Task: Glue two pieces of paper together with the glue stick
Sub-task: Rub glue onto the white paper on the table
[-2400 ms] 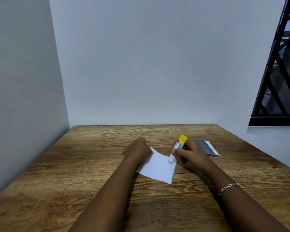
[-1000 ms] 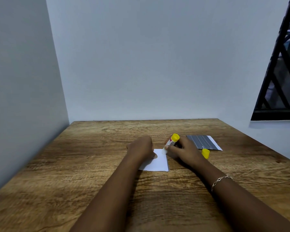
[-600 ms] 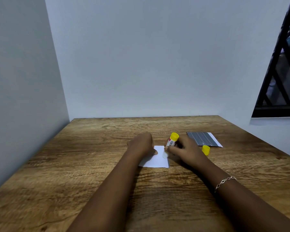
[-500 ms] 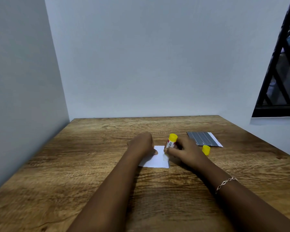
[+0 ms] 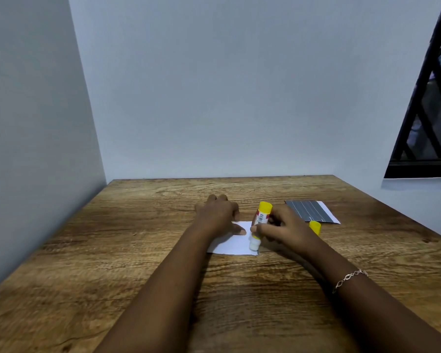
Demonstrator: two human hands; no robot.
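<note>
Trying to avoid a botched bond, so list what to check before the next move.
1. Is the paper flat on the table: ok.
2. Does the left hand press the paper down: ok.
3. Does the right hand grip the glue stick, tip on the paper's near right corner: ok.
4. Is there enough glue on the paper: cannot tell.
5. Does the dark sheet lie apart, beyond the right hand: ok.
6. Is the cap off, beside the right hand: ok.

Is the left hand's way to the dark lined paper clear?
Probably not: the right hand, gripping the glue stick, sits between the left hand and the dark lined paper.
</note>
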